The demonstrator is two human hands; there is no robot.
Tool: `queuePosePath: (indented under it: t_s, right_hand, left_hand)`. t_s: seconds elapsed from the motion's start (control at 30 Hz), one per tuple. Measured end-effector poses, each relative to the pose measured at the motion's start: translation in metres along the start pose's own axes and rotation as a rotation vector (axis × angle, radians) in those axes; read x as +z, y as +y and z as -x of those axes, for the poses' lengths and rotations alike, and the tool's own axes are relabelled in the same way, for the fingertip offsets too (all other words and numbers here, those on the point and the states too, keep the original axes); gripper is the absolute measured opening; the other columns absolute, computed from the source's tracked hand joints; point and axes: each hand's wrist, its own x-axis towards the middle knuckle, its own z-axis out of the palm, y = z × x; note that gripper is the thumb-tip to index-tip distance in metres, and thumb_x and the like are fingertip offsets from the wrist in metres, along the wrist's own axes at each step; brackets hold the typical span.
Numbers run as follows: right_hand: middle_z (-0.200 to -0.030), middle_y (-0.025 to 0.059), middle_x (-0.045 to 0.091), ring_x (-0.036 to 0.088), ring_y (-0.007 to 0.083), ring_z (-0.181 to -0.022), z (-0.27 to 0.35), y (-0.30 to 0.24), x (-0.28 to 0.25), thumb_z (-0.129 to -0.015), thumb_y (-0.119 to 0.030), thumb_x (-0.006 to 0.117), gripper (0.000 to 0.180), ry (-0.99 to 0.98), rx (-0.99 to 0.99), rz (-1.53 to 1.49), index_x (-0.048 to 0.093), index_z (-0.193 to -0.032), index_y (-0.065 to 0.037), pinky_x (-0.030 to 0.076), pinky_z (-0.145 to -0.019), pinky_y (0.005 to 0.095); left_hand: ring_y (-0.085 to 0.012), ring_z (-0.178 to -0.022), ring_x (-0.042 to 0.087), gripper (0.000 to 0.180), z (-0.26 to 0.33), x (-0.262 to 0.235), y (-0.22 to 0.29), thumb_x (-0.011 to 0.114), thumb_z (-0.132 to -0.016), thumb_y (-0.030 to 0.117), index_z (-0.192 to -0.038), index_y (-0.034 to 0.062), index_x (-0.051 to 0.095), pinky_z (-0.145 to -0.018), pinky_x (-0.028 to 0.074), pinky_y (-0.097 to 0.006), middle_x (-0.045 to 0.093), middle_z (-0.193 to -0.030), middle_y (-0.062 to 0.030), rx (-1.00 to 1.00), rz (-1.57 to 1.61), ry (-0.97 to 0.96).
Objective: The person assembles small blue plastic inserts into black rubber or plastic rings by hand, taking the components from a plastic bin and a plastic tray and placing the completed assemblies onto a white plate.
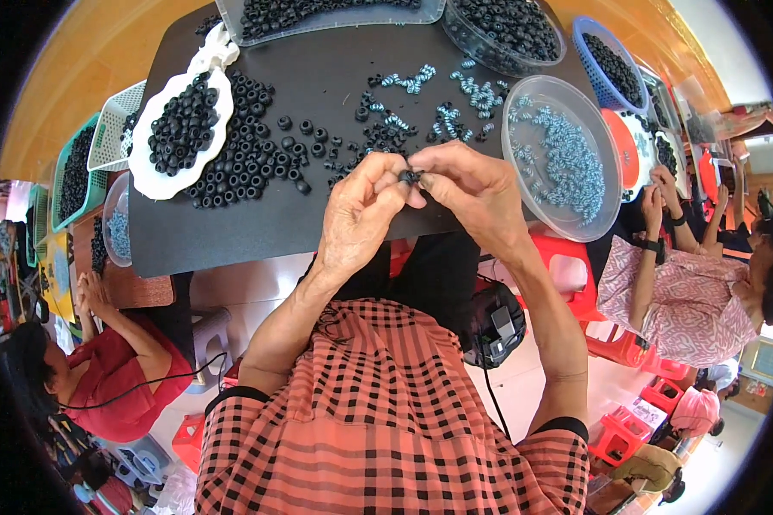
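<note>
Your left hand [362, 215] and right hand [472, 193] meet over the near edge of the matte black work mat [318, 77]. Between them sits one small black ring-shaped bead [409, 177], right at the point where the fingertips converge.

Left hand: thumb and index tip pinched together on the bead's left side, other fingers curled in under the palm. Right hand: thumb and index closed on the bead from the right, knuckles up, remaining fingers folded. Both pinches are in contact with the bead; it's mostly hidden by the tips, only a dark sliver shows. Can't tell whether anything is threaded through it.

The bead is held off the mat, just in front of the loose scatter of black beads and small twisted blue-and-white striped pieces [481, 96] lying on the mat beyond your fingers.

Around you:
- White scalloped plastic tray [150, 172] heaped with black ring beads, far left on the mat, with a spill of black ring beads [249, 159] just beside it to the right.
- Clear round plastic bowl [524, 94] holding more blue-and-white pieces, right of your right hand, overhanging the mat edge.
- Clear rectangular tub [232, 21] and a second clear round bowl [455, 34] of black beads along the far edge.
- Blue mesh basket [588, 30] of black beads, far right.

Other people sit at your left and right, their hands on their own work, well apart from yours.
</note>
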Motion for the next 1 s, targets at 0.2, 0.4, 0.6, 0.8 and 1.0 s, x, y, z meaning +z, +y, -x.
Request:
queuePosePath:
  t_s: [0.2,0.4,0.6,0.8,1.0]
  right_hand:
    - [-0.089,0.0064,0.066,0.064,0.0089,-0.076,0.0,0.007,-0.001,-0.087,0.006,0.06,0.009,0.029,0.042,-0.082,0.066,-0.093,0.005,0.052,-0.069,0.0219]
    - [-0.09,0.0094,0.066,0.066,0.0111,-0.073,-0.002,0.006,-0.001,-0.083,0.006,0.062,0.012,0.023,-0.072,0.1,0.067,-0.094,0.005,0.052,-0.067,0.0223]
    - [-0.09,0.0096,0.067,0.066,0.0138,-0.073,-0.007,0.003,-0.004,-0.078,0.007,0.064,0.015,-0.01,-0.321,0.423,0.068,-0.092,0.0,0.053,-0.065,0.0245]
    - [-0.09,0.0092,0.067,0.065,0.0153,-0.073,-0.007,0.0,-0.003,-0.077,0.007,0.066,0.016,-0.01,-0.277,0.379,0.068,-0.091,-0.001,0.052,-0.065,0.0268]
    - [-0.089,0.0089,0.066,0.066,0.0137,-0.071,-0.005,-0.001,-0.003,-0.077,0.007,0.066,0.017,-0.035,-0.269,0.433,0.068,-0.092,-0.001,0.053,-0.065,0.0253]
  left_hand:
    - [-0.001,-0.073,0.05,0.01,0.001,0.005,0.0,0.051,-0.092,0.003,-0.1,0.0012,0.056,-0.066,0.04,-0.017,0.063,-0.077,0.0008,0.02,0.036,0.012]
    - [-0.0001,-0.067,0.045,0.011,0.002,0.003,-0.001,0.052,-0.092,0.004,-0.1,0.0017,0.058,-0.062,0.039,-0.018,0.061,-0.075,0.0035,0.007,-0.108,0.04]
    - [-0.0008,-0.069,0.049,0.013,-0.001,0.0,-0.003,0.052,-0.09,0.002,-0.102,0.0008,0.057,-0.064,0.041,-0.019,0.062,-0.076,0.0022,0.02,-0.039,0.005]
    - [-0.0025,-0.076,0.054,0.015,0.001,0.0,0.008,0.051,-0.09,0.0,-0.104,-0.0004,0.056,-0.07,0.045,-0.02,0.064,-0.079,-0.0007,-0.003,-0.109,-0.004]
    - [-0.0029,-0.077,0.054,0.016,0.004,0.002,0.009,0.05,-0.09,-0.001,-0.104,-0.0006,0.056,-0.071,0.045,-0.02,0.064,-0.079,-0.0009,-0.005,-0.156,0.0]
